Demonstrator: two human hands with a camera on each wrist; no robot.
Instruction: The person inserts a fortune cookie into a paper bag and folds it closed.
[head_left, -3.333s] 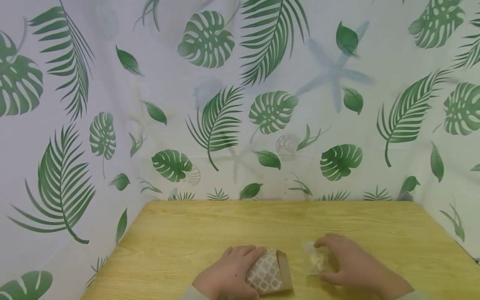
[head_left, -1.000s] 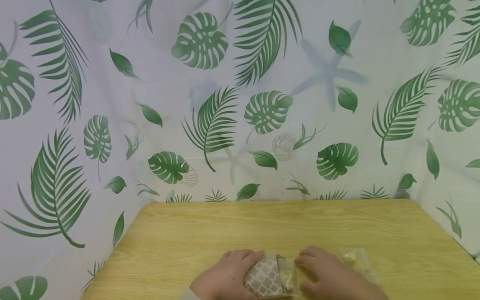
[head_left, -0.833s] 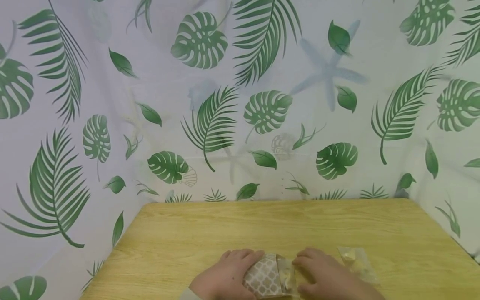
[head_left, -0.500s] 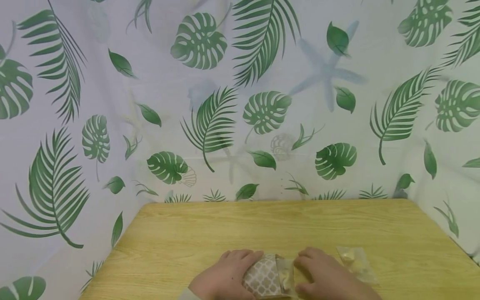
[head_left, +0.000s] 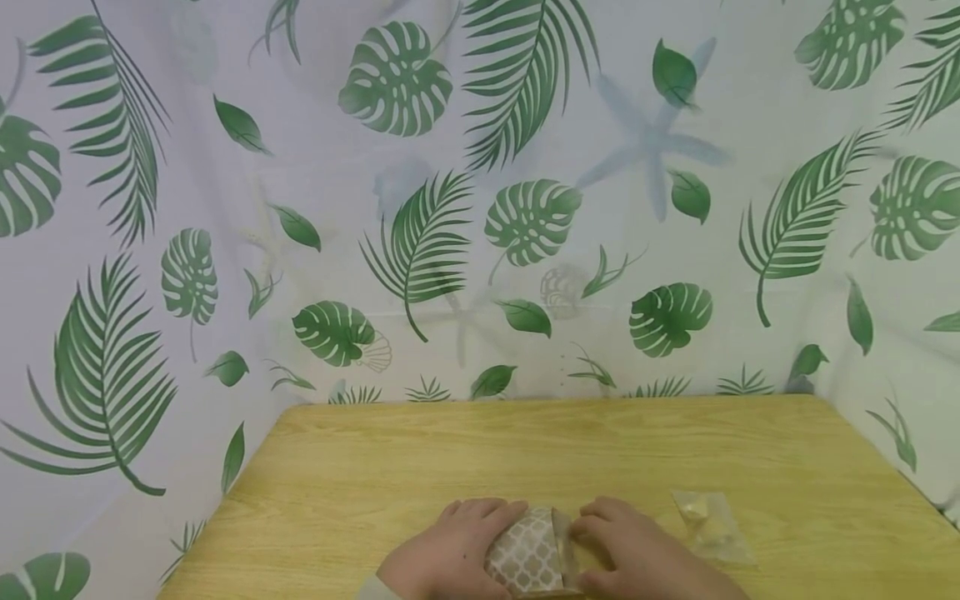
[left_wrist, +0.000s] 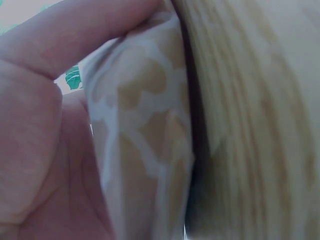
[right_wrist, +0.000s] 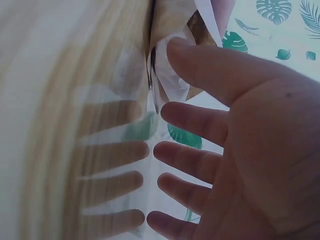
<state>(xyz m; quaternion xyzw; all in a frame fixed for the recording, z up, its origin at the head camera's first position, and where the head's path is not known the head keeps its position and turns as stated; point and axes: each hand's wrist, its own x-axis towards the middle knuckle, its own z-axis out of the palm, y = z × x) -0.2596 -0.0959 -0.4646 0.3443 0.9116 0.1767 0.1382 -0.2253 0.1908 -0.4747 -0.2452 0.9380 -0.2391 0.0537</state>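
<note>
Patterned carton [head_left: 525, 552] lies on the table [head_left: 450, 450], low centre, open end facing right. Left hand [head_left: 450, 550] is curled around it; right hand [head_left: 637, 550] has fingers loosely spread, thumb against a clear packet [head_left: 567, 542] at the mouth, looks partly inside. Carton is probably light thin card: grip its sides gently, hard squeeze likely dents it. Packet film probably limp and slippery; push flat, watch for snagging on the mouth's edge. Second packet [head_left: 711, 529] lies just beyond right forearm. More room beyond the hands, up to the leaf-print backdrop [head_left: 450, 367].
</note>
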